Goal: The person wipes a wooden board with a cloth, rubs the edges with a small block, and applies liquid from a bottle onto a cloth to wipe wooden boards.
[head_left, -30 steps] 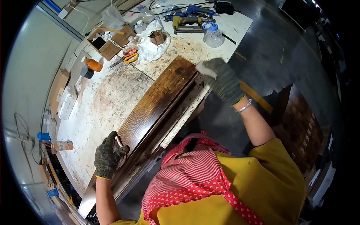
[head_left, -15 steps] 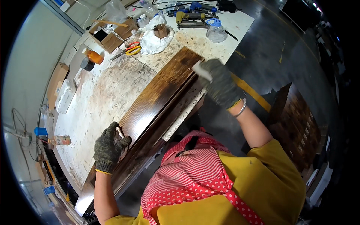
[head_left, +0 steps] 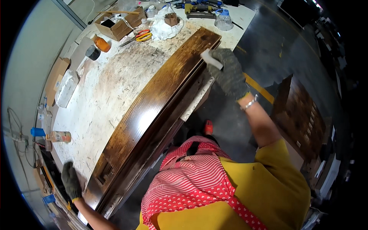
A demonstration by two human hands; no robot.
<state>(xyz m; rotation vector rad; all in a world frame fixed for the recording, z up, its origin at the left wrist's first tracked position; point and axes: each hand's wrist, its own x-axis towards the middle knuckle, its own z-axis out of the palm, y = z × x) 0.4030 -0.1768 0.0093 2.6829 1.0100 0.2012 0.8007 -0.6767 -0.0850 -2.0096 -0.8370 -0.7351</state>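
A long, dark-stained wooden piece (head_left: pixel 153 94) lies slantwise along the table's right edge, glossy in the middle, with a rectangular recess near its close end. My right hand (head_left: pixel 230 74), in a grey-green knit glove, is closed on a folded white pad (head_left: pixel 212 59) at the far right edge of the wood. What the pad is made of I cannot tell. My left hand (head_left: pixel 71 181), gloved the same way, is at the table's left side, beside the wood's near end. Its fingers are stretched out and nothing shows in them.
On the white worktable (head_left: pixel 88 122) stand an orange bottle (head_left: pixel 101 44), a dark jar (head_left: pixel 92 52), a cardboard box (head_left: pixel 119 26), pliers (head_left: pixel 142 35), a nail gun (head_left: pixel 200 11) and a clear blue-topped bottle (head_left: pixel 224 21). A slotted brown panel (head_left: pixel 301 115) is at right.
My left hand has left the wood and moved left and nearer, its fingers straightened. The wood appears shifted toward the far right. My right hand still holds the white pad at the far edge.
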